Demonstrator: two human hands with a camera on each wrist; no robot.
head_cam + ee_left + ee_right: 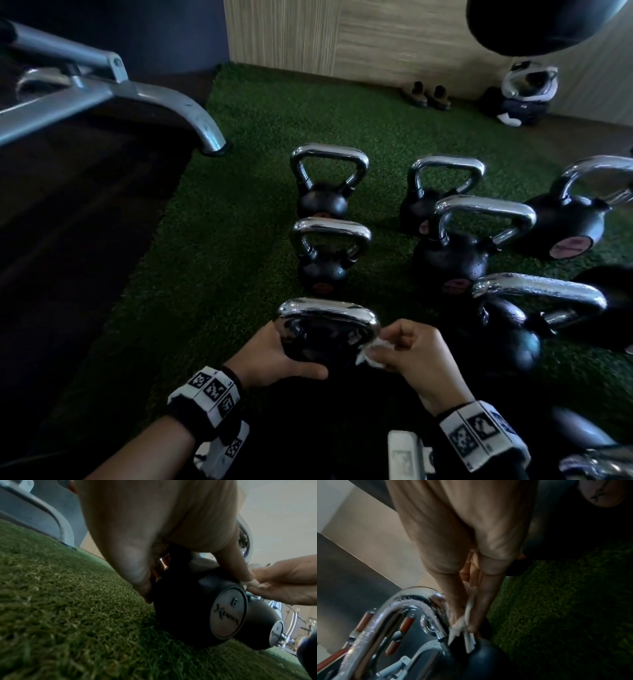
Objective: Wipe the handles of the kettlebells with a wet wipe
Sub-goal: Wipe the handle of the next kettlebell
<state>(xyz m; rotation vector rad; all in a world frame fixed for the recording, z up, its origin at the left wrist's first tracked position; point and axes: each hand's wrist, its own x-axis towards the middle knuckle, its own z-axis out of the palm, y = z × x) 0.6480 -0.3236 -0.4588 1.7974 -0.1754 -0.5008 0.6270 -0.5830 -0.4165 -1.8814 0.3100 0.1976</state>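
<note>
A black kettlebell [317,346] [185,608] with a chrome handle [329,310] [388,616] stands nearest me on the green turf. My left hand [277,356] [145,563] grips its body from the left, thumb across the front. My right hand [407,346] [471,595] pinches a crumpled white wet wipe [371,356] [464,627] against the handle's right leg, just above the ball. Several more chrome-handled kettlebells stand beyond, among them one [322,263] right behind and one [507,318] to the right.
A grey metal bench frame [113,89] stands at the left over dark flooring. Shoes [428,94] and a bag [527,92] lie by the far wooden wall. A white packet [404,455] lies near my right wrist. Green turf [222,240] spreads left of the kettlebells.
</note>
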